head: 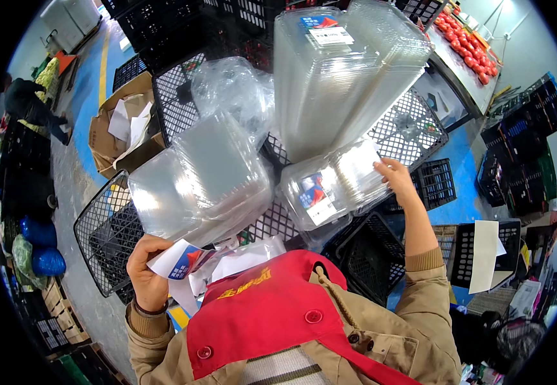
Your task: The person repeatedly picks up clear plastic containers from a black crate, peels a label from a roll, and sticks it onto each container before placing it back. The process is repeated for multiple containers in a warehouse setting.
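My left hand (148,272) pinches a strip of printed labels (180,260) by its upper left edge, in front of the red apron. The labels are white, blue and red, and the strip hangs down beneath them. At the right, my right hand (395,177) grips the outer end of a clear plastic clamshell container (350,178), on top of a low stack. A blue, red and white label (318,198) is on that container's left half. Left of it lies a stack of clear containers (201,178) with no label visible on top. Behind rises a tall stack of containers (326,91), its top one labelled.
Upturned black plastic crates (411,122) support the containers. Clear plastic film (232,91) lies behind the left stack. A cardboard box (102,139) holds paper at left. An open black crate (370,260) sits by my right side. Tomatoes (466,48) and another person (32,106) are farther off.
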`<state>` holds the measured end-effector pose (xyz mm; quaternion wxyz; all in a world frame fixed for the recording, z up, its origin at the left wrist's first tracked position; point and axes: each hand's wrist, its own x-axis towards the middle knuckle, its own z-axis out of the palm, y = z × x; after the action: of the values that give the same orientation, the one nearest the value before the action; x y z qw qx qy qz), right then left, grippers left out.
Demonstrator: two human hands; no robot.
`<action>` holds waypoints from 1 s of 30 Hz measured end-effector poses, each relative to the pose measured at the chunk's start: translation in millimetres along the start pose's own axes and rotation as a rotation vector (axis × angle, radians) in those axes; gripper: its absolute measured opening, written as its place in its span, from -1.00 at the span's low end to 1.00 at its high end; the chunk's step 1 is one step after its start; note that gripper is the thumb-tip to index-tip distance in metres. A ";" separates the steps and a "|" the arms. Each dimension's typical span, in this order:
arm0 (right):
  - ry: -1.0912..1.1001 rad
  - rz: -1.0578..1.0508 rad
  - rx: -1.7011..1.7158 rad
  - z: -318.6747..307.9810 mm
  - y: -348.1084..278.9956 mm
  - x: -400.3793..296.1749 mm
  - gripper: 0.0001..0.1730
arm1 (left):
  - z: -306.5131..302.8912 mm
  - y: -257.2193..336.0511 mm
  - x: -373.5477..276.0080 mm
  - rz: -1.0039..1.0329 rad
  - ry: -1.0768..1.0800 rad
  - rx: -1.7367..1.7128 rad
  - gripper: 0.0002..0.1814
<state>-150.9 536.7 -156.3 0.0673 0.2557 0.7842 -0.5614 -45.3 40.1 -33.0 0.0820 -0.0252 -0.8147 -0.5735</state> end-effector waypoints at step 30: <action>-0.926 -1.009 -0.037 247.6 -171.4 -217.5 -0.85 | -48.7 7.1 -42.4 0.077 0.054 0.034 -0.70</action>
<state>-90.4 198.4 -15.2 0.1303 -0.4087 0.7072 -0.5620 2.6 -0.9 -17.3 0.1266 -0.0397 -0.8202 -0.5565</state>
